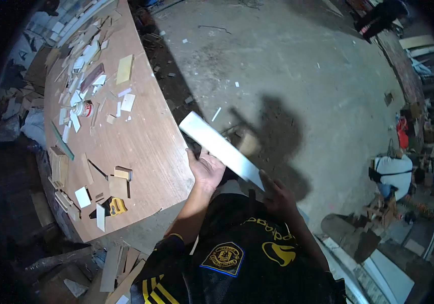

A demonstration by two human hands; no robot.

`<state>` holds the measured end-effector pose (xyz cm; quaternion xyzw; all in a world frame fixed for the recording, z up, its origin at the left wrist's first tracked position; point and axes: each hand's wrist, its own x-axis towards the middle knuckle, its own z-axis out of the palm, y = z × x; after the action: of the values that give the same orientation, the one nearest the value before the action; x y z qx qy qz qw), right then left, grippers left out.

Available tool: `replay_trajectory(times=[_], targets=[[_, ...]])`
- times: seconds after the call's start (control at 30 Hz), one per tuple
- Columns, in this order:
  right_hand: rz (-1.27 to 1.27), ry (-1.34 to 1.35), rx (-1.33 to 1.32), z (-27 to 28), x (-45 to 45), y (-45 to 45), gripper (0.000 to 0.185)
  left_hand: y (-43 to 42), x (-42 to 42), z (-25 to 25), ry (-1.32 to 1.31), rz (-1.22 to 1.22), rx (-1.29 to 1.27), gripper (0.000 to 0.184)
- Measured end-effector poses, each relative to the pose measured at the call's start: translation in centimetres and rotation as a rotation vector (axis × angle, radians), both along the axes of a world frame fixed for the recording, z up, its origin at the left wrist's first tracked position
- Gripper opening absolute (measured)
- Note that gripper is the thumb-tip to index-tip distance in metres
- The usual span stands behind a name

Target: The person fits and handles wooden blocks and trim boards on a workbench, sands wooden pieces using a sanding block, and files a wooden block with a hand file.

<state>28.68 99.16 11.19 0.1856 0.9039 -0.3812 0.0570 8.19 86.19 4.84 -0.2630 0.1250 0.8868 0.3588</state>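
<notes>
A long white board (222, 147) slants in front of my body, from beside the table edge down to my right. My right hand (278, 195) is closed on its lower right end, the fingers partly in shadow. Palm up, my left hand (208, 169) lies open beside the board's lower edge, with the thumb apart. The board hides some of its fingertips, and I cannot tell whether they touch it.
A wooden table (146, 167) at left bears scattered wood offcuts (91, 53), a glue bottle (83, 108) and a yellow-handled saw (117, 206). A person in a white top (394, 172) is at right; another person (381, 20) stands far off. Boards (386, 276) lean at lower right.
</notes>
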Motion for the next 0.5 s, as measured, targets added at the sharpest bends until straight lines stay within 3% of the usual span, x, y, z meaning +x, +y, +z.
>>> replay_trajectory(times=[0.07,0.13,0.2,0.33,0.4,0.5], targets=[[-0.060,0.047,-0.058,-0.5,-0.6,1.9,0.085,2.4,-1.4,0.4,0.012,-0.031,-0.131,0.083],[-0.072,-0.083,-0.014,-1.8,-1.4,3.9,0.080,5.1,-1.9,0.7,0.207,-0.087,0.119,0.081],[-0.037,-0.118,-0.016,-1.8,-1.7,6.2,0.080,7.9,-2.1,0.6,-0.007,-0.102,-0.239,0.077],[0.021,-0.206,-0.068,-2.0,-2.2,11.7,0.077,12.7,-2.4,1.3,0.038,-0.089,-0.233,0.073],[0.039,-0.178,-0.105,-3.2,-2.4,14.4,0.077,15.4,-2.7,1.6,0.012,-0.052,-0.266,0.065],[0.056,-0.057,-0.143,-4.6,-3.9,19.6,0.075,19.6,-3.8,0.5,0.156,-0.080,-0.458,0.038]])
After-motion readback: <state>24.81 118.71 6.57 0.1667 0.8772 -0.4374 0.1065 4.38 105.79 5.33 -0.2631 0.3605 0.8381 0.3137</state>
